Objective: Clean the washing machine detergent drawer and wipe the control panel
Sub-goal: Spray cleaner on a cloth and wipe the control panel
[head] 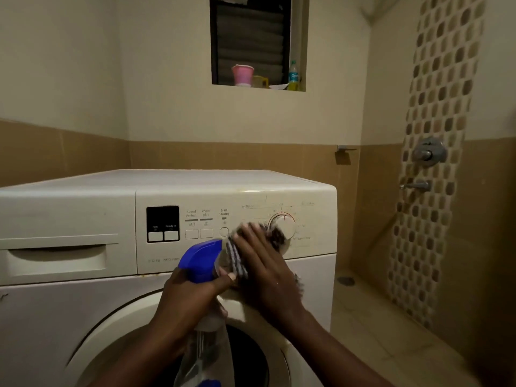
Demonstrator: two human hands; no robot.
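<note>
A white front-loading washing machine (83, 317) fills the lower left. Its detergent drawer (55, 261) at the upper left is closed. The control panel (209, 208) has a black display, buttons and a round dial (284, 223). My left hand (192, 294) grips a clear spray bottle (199, 256) with a blue trigger head, its nozzle against the cloth. My right hand (265, 272) holds a dark striped cloth (237, 258) in front of the panel, just left of the dial, which the cloth partly hides.
The round door (117, 331) sits below my arms. A window ledge (258, 88) above holds a pink cup (242, 75) and a bottle (293, 76). Shower taps (428, 153) are on the mosaic wall at right, above a tiled floor.
</note>
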